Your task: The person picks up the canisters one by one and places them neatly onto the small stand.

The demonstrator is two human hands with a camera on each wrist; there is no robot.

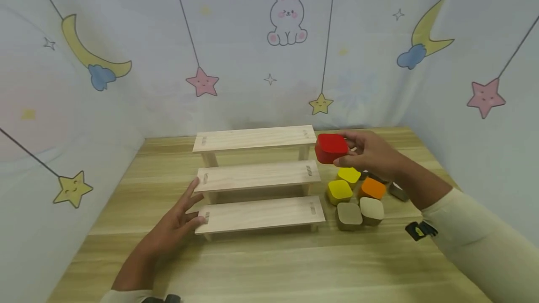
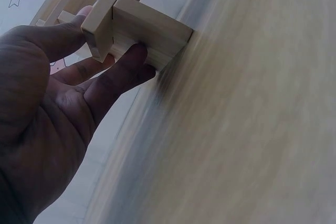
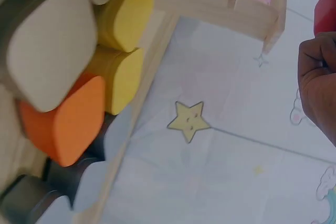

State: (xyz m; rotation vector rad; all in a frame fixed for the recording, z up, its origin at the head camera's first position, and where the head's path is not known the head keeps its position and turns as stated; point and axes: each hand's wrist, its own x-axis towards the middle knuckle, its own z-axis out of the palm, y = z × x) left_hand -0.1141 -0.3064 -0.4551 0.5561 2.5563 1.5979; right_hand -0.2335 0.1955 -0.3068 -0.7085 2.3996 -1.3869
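Right of the wooden stand (image 1: 258,176), the right hand (image 1: 372,153) pinches a red block (image 1: 331,147), best kept level; the spread left hand (image 1: 173,226) touches the stand.

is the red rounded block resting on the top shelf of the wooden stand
No, the right hand is holding the red rounded block just off the right end of the top shelf.
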